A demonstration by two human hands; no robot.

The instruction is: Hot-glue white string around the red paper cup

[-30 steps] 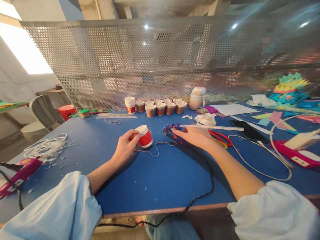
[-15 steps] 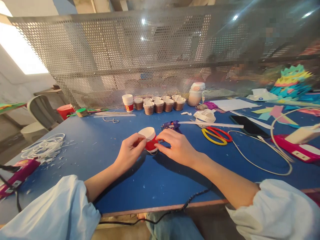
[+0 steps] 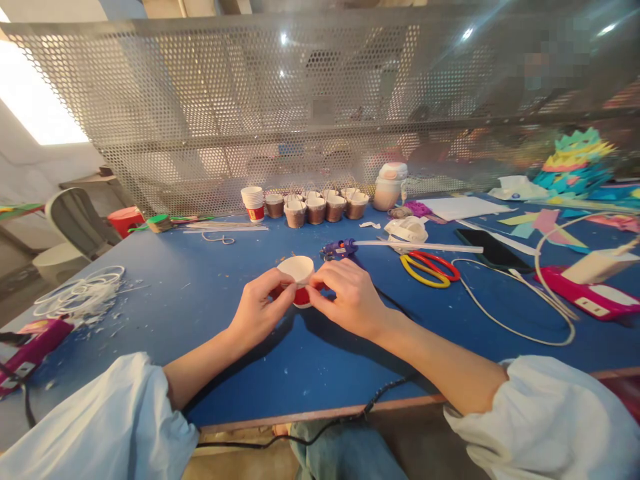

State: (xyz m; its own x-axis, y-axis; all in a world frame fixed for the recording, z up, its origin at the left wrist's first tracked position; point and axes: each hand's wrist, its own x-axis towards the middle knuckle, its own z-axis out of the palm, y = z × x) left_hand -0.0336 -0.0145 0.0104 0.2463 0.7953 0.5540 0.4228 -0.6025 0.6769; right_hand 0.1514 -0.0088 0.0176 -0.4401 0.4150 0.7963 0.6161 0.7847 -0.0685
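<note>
A small red-and-white paper cup [image 3: 298, 277] stands on the blue table [image 3: 210, 287], held between both of my hands. My left hand [image 3: 261, 309] pinches its left side with thumb and fingers closed on it. From the right, my right hand [image 3: 346, 297] presses its fingertips against the cup's other side. Just behind the cup lies a purple glue gun [image 3: 341, 249] with a long white glue stick [image 3: 425, 247] in it, untouched.
A stack of paper cups [image 3: 253, 203] and several brown-wrapped cups [image 3: 320, 207] line the back by the perforated metal screen. Red and yellow scissors [image 3: 430, 269], a phone [image 3: 493, 249], white cable [image 3: 520, 320] and a pink device [image 3: 593, 300] lie right; white loops [image 3: 83, 290] left.
My right hand left the glue gun and came to the cup, which now stands upright between both hands.
</note>
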